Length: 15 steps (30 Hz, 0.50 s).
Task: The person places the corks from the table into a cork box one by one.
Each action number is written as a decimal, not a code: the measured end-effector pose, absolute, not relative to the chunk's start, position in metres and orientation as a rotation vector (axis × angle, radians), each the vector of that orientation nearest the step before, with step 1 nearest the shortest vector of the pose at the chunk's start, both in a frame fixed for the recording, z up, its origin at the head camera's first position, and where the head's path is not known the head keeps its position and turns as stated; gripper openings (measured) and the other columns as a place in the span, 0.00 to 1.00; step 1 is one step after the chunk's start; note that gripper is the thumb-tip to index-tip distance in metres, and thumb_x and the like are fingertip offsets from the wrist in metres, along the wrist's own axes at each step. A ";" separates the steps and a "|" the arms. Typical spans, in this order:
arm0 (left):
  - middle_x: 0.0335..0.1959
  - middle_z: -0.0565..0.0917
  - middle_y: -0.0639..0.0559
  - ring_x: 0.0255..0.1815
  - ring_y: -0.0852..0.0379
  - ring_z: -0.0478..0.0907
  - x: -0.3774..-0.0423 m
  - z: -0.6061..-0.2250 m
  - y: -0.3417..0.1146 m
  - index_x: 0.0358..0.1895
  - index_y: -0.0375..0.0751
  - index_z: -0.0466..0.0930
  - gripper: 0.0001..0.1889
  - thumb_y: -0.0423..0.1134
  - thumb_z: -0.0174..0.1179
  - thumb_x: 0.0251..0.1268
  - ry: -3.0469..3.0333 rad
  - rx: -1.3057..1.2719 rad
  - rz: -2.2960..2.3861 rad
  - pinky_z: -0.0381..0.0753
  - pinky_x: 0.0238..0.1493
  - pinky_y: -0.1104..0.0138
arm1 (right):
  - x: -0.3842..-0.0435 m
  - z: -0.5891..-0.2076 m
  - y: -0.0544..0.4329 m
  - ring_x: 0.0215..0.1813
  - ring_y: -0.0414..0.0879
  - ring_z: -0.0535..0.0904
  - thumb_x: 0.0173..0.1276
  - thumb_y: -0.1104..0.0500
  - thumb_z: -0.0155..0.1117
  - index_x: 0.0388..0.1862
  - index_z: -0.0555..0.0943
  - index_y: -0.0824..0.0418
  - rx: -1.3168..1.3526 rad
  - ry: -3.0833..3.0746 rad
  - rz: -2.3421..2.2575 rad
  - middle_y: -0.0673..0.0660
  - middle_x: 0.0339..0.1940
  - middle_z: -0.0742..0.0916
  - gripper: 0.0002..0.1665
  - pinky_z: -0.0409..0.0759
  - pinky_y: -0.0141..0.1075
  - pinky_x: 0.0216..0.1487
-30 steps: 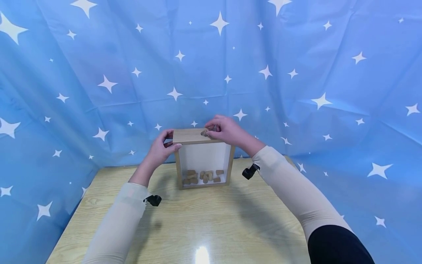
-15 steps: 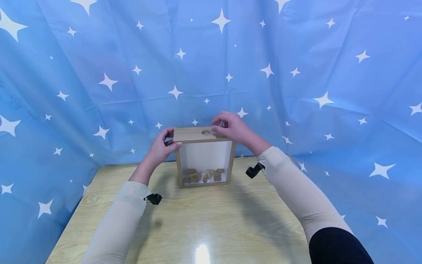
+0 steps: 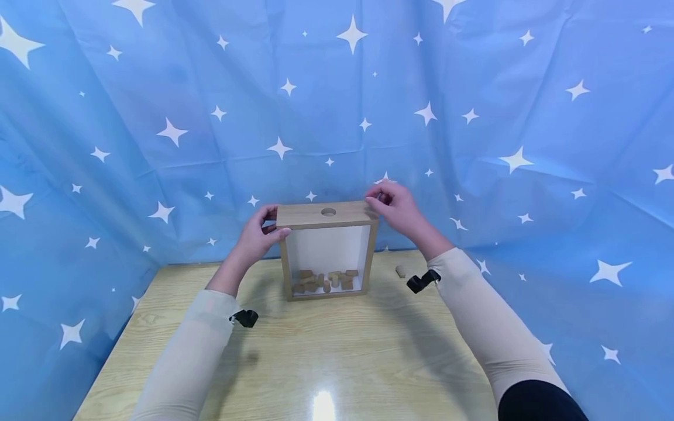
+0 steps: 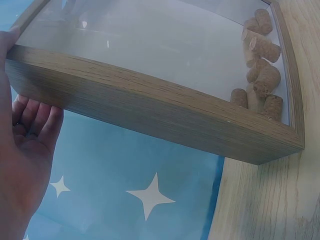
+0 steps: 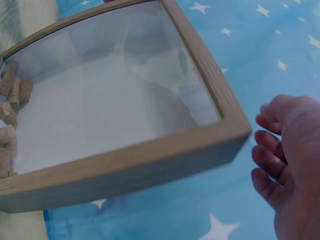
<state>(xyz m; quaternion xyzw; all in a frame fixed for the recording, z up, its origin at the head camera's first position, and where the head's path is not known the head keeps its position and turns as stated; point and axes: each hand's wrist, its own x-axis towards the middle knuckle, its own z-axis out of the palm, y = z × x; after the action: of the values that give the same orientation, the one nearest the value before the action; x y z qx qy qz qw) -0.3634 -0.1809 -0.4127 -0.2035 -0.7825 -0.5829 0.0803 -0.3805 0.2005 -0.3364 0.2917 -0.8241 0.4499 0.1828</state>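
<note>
A shallow wooden box with a clear front and white back stands upright on the table, a round hole in its top. Several corks lie along its bottom. My left hand grips the top left corner, thumb on the front and fingers behind. Beside the top right corner is my right hand, its fingers loosely curled. In the right wrist view, that hand holds nothing and is apart from the frame.
One loose cork lies on the wooden table to the right of the box. A blue curtain with white stars hangs close behind the box and along both sides.
My right hand was pinching a cork at the hole; it has moved right, past the box's corner, without it. The loose cork on the table has come into view. My left hand stays put.
</note>
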 end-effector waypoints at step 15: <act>0.69 0.73 0.35 0.75 0.38 0.72 -0.362 -0.412 -0.180 0.80 0.37 0.69 0.36 0.46 0.73 0.77 -2.344 -0.618 -1.743 0.71 0.80 0.44 | -0.389 -0.426 0.284 0.39 0.53 0.77 0.86 0.54 0.67 0.56 0.89 0.61 0.484 -2.512 1.248 0.59 0.45 0.86 0.12 0.76 0.39 0.36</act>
<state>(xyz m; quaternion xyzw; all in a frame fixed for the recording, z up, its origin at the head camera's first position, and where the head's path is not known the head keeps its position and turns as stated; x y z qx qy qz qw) -0.3619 -0.1802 -0.4120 -0.2062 -0.7827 -0.5821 0.0777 -0.3886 0.2839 -0.4259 0.1683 -0.8729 0.4336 0.1473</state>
